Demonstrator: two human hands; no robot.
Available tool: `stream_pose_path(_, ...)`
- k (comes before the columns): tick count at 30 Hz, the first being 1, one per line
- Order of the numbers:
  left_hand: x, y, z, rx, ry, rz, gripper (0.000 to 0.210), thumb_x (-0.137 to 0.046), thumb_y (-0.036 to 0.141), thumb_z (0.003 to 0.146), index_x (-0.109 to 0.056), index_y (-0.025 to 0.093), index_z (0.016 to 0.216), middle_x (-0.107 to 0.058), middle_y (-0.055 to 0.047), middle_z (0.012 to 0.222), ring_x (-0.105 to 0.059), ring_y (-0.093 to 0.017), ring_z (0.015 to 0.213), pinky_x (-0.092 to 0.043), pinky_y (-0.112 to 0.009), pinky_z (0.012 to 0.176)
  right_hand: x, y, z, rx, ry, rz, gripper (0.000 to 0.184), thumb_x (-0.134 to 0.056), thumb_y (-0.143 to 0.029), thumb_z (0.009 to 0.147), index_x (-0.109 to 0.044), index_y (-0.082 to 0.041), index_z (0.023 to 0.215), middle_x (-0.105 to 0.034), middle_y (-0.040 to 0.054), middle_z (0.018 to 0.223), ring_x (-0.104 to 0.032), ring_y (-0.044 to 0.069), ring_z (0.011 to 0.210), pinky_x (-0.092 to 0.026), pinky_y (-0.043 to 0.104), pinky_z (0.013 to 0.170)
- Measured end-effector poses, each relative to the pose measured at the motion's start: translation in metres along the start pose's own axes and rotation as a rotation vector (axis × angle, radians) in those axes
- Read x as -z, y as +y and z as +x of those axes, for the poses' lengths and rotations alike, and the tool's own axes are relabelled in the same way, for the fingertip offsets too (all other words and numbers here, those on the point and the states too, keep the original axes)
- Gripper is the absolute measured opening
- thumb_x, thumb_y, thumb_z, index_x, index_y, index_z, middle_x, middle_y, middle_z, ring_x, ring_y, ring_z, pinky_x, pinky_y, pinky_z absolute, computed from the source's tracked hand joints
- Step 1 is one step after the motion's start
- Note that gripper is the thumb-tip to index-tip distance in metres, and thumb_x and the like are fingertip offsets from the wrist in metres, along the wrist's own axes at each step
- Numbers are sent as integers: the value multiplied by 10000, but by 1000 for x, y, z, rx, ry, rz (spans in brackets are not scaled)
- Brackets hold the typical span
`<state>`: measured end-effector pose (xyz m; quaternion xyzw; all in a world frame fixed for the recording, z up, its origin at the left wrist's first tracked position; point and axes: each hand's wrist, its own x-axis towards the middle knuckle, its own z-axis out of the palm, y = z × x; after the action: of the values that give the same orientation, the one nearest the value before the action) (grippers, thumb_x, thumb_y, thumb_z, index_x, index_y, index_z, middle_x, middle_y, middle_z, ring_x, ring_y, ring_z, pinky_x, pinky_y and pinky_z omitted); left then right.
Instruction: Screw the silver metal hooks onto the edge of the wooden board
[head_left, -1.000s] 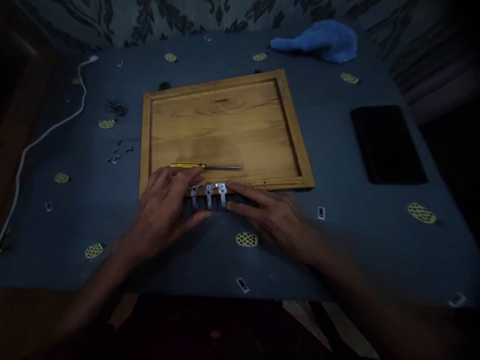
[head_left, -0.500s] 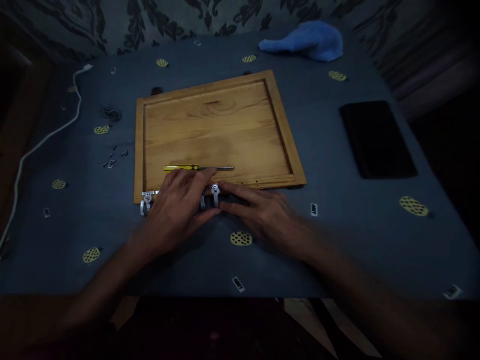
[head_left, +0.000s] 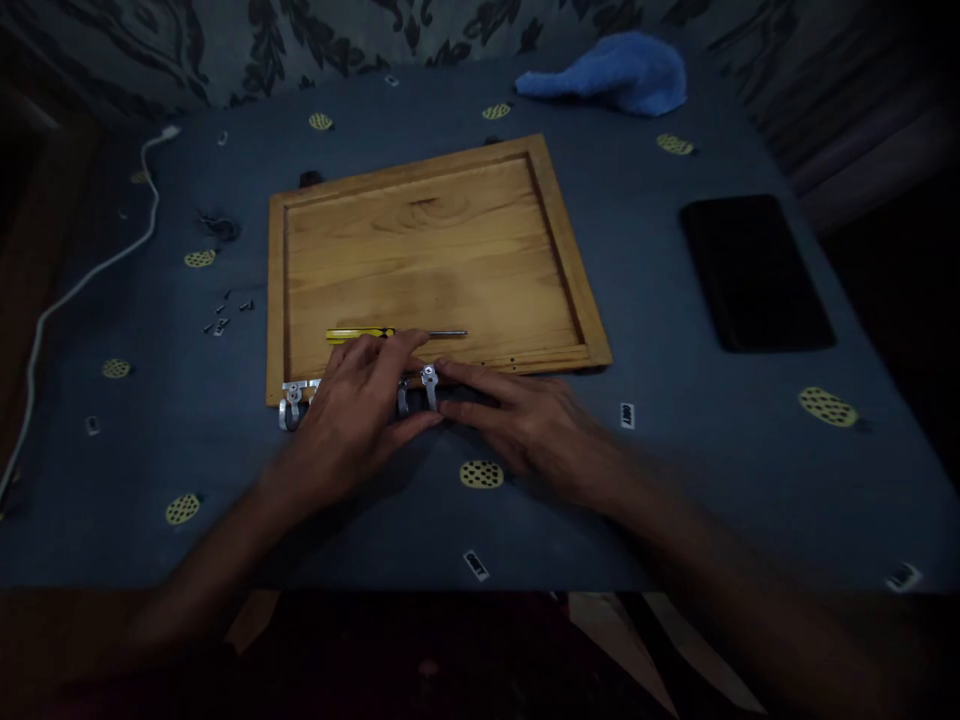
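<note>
A shallow framed wooden panel [head_left: 442,260] lies on the cloth-covered table. Along its near edge runs a silvery metal hook rail [head_left: 292,393] with several curved hooks. My left hand [head_left: 352,395] is closed over the middle of the rail, its thumb below and fingers above, hiding part of it. My right hand [head_left: 525,420] holds the rail's right end between thumb and fingers, beside the last hook. Just beyond my left fingers rests a yellow-handled screwdriver [head_left: 364,335], lying flat on the panel.
Several small screws [head_left: 220,310] are scattered left of the panel, near a dark tangled bit [head_left: 219,227]. A white cable [head_left: 97,270] runs down the left side. At the right lies a black tablet-like slab [head_left: 754,275]; a blue cloth [head_left: 615,75] sits at the back.
My left index finger has lifted slightly over the screwdriver's shaft. Both hands stay on the rail. The whole view has shifted very slightly.
</note>
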<state>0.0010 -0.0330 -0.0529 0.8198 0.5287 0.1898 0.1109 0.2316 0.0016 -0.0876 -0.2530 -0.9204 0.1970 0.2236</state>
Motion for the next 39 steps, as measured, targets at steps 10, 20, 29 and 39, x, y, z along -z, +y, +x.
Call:
stream_pose_path(10, 31, -14, -8, 128, 105, -16, 660, -801, 431, 862, -481, 281, 1419, -712, -66, 1223, -663, -301, 1198, -550, -494, 1011, 1, 2, 1, 10, 7, -4, 438, -524, -51, 981, -693, -267, 1322, -598, 78, 1520, -728, 272, 1188, -672, 443, 928)
stream_pose_path(20, 67, -74, -30, 412, 343, -60, 533, -762, 471, 860, -570, 262, 1311, -765, -19, 1144, -721, -246, 1051, -573, -336, 789, -3, 8, -5, 23, 2, 15, 416, -531, -43, 949, -718, -230, 1270, -607, 110, 1506, -758, 268, 1116, -676, 433, 896)
stream_pose_path(29, 80, -175, -52, 591, 512, 24, 335, -537, 414, 873, -603, 208, 1128, -740, -85, 1071, -699, -259, 1029, -563, -443, 931, -15, 26, -7, 152, 126, -16, 413, -457, -56, 972, -732, -242, 1217, -682, 117, 1411, -760, 227, 1124, -673, 341, 888)
stream_pose_path(39, 61, -185, -59, 592, 316, 166, 287, -439, 308, 943, -680, 194, 1049, -703, -108, 1092, -627, -276, 1073, -481, -472, 1054, -14, 34, -9, 144, 79, 2, 490, -511, -52, 944, -706, -316, 1308, -645, 63, 1467, -748, 245, 1149, -679, 374, 910)
